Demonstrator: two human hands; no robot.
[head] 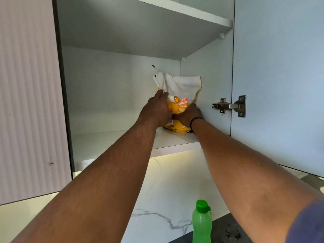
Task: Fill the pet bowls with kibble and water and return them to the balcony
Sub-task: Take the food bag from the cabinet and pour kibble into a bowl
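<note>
- The kibble bag [178,102], yellow with its white top folded open and crumpled, stands upright on the lower shelf [112,139] of the open wall cupboard, pushed into the back right corner.
- Both arms reach up and forward into the cupboard. The left hand [155,111] lies against the bag's left side, fingers stretched up toward the crumpled white top. The right hand [188,114] is curled around the lower right part of the bag, close to the cupboard's side wall.
- Each hand is cupped on the bag with fingers partly spread; whether the squeeze is firm I cannot tell.
- The bag's long axis runs straight up, and it sits directly between the two hands, so neither one has farther to go. It looks ready to come straight out toward the person.
- The tight spot is on the right, where wall and hinge [228,106] leave little room.
- Below, a green bottle [201,223] stands on the table [166,190]. No pet bowls are in view.
</note>
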